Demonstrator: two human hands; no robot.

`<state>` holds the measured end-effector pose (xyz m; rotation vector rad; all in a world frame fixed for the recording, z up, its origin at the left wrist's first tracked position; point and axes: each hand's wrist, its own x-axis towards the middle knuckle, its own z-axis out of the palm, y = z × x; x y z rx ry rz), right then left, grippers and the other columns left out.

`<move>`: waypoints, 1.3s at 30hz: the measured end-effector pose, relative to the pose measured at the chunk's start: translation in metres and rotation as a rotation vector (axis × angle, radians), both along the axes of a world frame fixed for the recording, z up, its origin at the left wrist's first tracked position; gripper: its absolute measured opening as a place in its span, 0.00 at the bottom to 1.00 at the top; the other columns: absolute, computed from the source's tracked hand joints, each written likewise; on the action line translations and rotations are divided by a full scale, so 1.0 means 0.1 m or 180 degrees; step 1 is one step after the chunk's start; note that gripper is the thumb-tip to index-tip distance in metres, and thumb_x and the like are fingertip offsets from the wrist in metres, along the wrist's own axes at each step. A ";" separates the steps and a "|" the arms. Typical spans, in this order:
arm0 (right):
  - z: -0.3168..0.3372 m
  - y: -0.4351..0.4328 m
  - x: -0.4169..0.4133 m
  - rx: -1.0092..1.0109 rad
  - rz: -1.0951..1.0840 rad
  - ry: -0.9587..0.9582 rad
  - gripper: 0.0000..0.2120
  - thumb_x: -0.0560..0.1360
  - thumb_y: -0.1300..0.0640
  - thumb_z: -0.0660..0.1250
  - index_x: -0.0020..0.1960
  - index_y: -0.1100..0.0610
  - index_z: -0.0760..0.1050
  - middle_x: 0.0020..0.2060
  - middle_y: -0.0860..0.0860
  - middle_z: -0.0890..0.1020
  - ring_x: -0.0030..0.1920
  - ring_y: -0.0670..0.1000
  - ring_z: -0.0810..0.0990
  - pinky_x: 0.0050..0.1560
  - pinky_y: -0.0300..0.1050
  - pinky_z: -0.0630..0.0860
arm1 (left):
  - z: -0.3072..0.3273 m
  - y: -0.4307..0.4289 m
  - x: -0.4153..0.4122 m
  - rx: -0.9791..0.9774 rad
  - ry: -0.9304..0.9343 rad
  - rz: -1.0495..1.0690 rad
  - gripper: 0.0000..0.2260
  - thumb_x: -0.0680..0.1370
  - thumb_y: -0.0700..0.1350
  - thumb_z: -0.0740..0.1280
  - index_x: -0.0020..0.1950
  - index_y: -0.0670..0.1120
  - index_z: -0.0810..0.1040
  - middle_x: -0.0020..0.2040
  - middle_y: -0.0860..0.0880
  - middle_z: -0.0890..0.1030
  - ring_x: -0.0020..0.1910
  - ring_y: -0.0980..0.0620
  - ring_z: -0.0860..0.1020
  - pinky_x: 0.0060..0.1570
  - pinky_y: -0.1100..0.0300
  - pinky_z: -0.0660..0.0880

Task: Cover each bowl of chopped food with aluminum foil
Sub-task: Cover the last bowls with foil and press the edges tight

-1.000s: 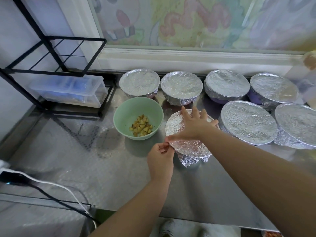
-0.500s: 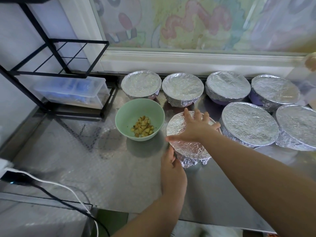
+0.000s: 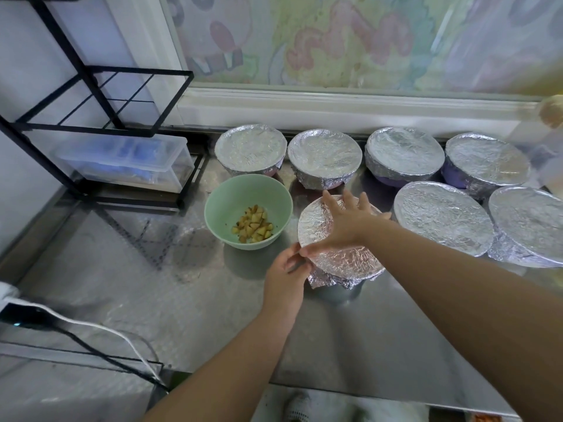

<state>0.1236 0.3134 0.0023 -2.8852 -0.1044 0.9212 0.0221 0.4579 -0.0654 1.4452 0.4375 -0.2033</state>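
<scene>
1. Head view: two bare forearms reached forward over a steel counter.
2. The left hand sat at the near-left edge of a foil-covered bowl, fingers curled and pinching the crinkled foil at the rim.
3. The right hand lay flat and open on top of that foil, fingers spread, gripping nothing.
4. Just left of it stood an uncovered green bowl holding chopped yellow-brown food.
5. To the right, two larger foil-covered bowls touched each other.
6. Farther back, four more foil-covered bowls lined the window sill.
7. At far left, a black wire rack held a clear plastic box.
</scene>
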 end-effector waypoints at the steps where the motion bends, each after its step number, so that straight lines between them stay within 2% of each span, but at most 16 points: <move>1: -0.01 0.00 0.01 -0.0011 0.0021 0.0000 0.79 0.37 0.11 0.57 0.78 0.39 0.27 0.80 0.53 0.30 0.78 0.68 0.31 0.68 0.85 0.46 | -0.01 0.02 0.01 0.0073 -0.0014 -0.0046 0.19 0.77 0.34 0.70 0.65 0.49 0.79 0.53 0.52 0.86 0.56 0.54 0.83 0.65 0.48 0.76; 3: -0.01 0.00 0.00 -0.0054 -0.0001 -0.0009 0.77 0.42 0.12 0.60 0.79 0.39 0.27 0.80 0.52 0.30 0.78 0.67 0.31 0.66 0.87 0.44 | -0.02 0.05 0.01 0.0262 -0.0081 -0.0137 0.20 0.76 0.34 0.70 0.67 0.46 0.78 0.54 0.50 0.86 0.55 0.55 0.83 0.63 0.51 0.77; 6: 0.01 0.02 -0.03 -0.0090 -0.0045 -0.0056 0.72 0.50 0.14 0.65 0.79 0.39 0.29 0.80 0.52 0.31 0.79 0.66 0.33 0.66 0.87 0.44 | 0.01 0.06 0.02 0.0603 -0.0187 -0.0248 0.19 0.76 0.35 0.71 0.67 0.45 0.77 0.53 0.51 0.85 0.50 0.59 0.83 0.55 0.62 0.78; 9: -0.01 0.02 -0.04 -0.0061 -0.0082 -0.0059 0.72 0.50 0.15 0.66 0.79 0.39 0.29 0.80 0.52 0.31 0.79 0.66 0.33 0.67 0.86 0.44 | 0.02 0.06 0.03 0.1010 -0.0301 -0.0259 0.17 0.76 0.38 0.72 0.63 0.47 0.78 0.50 0.53 0.84 0.48 0.59 0.82 0.49 0.67 0.76; 12: -0.03 0.01 -0.04 -0.0036 -0.0084 -0.0094 0.73 0.49 0.14 0.64 0.79 0.39 0.29 0.80 0.52 0.32 0.79 0.66 0.33 0.66 0.86 0.44 | 0.05 0.02 0.00 0.1211 -0.0423 -0.0168 0.12 0.76 0.39 0.72 0.56 0.51 0.78 0.44 0.56 0.83 0.44 0.62 0.80 0.43 0.70 0.73; 15: -0.04 0.01 -0.05 -0.0019 -0.0099 -0.0131 0.72 0.49 0.14 0.64 0.79 0.39 0.29 0.80 0.52 0.31 0.79 0.66 0.33 0.66 0.86 0.43 | 0.05 0.01 -0.01 0.1411 -0.0479 -0.0058 0.10 0.76 0.39 0.72 0.50 0.53 0.77 0.43 0.57 0.82 0.43 0.60 0.80 0.42 0.68 0.73; 18: -0.05 0.01 -0.06 -0.0025 -0.0121 -0.0155 0.72 0.50 0.14 0.65 0.79 0.39 0.29 0.80 0.52 0.32 0.79 0.66 0.33 0.67 0.86 0.43 | 0.04 0.00 -0.01 0.1244 -0.0354 0.0027 0.10 0.75 0.38 0.72 0.46 0.53 0.78 0.40 0.55 0.84 0.43 0.56 0.82 0.45 0.60 0.77; 22: -0.06 0.01 -0.06 -0.0054 -0.0094 -0.0177 0.72 0.51 0.14 0.64 0.79 0.40 0.29 0.80 0.52 0.32 0.79 0.65 0.33 0.67 0.86 0.44 | 0.02 -0.03 -0.01 0.0828 -0.0219 0.0188 0.07 0.78 0.36 0.68 0.46 0.48 0.80 0.38 0.51 0.85 0.40 0.55 0.85 0.47 0.53 0.81; 25: -0.07 0.01 -0.06 -0.0046 -0.0105 -0.0186 0.72 0.51 0.13 0.64 0.79 0.40 0.29 0.80 0.52 0.32 0.79 0.65 0.33 0.67 0.86 0.44 | -0.01 -0.04 0.00 0.0963 -0.0316 0.0153 0.08 0.79 0.36 0.67 0.45 0.48 0.80 0.38 0.51 0.85 0.41 0.55 0.85 0.50 0.49 0.82; 30: -0.07 0.01 -0.06 -0.0019 -0.0137 -0.0182 0.72 0.50 0.14 0.64 0.79 0.39 0.29 0.80 0.52 0.32 0.79 0.65 0.33 0.67 0.86 0.43 | 0.04 0.11 0.09 0.1362 -0.0415 -0.0302 0.09 0.77 0.36 0.69 0.42 0.49 0.80 0.38 0.52 0.85 0.40 0.55 0.85 0.48 0.52 0.82; 34: -0.07 0.02 -0.06 -0.0026 -0.0144 -0.0167 0.72 0.50 0.14 0.65 0.79 0.39 0.29 0.80 0.52 0.31 0.79 0.66 0.33 0.67 0.86 0.44 | 0.14 0.22 0.24 0.0760 0.0019 -0.0500 0.05 0.77 0.31 0.69 0.45 0.41 0.80 0.40 0.46 0.85 0.39 0.54 0.85 0.41 0.63 0.81; 39: -0.07 0.02 -0.07 -0.0052 -0.0152 -0.0193 0.72 0.50 0.13 0.63 0.79 0.40 0.29 0.81 0.52 0.32 0.80 0.66 0.34 0.67 0.85 0.44 | 0.14 0.06 0.20 -0.0795 0.0959 0.0466 0.05 0.77 0.30 0.69 0.50 0.38 0.80 0.46 0.41 0.84 0.44 0.51 0.83 0.46 0.62 0.81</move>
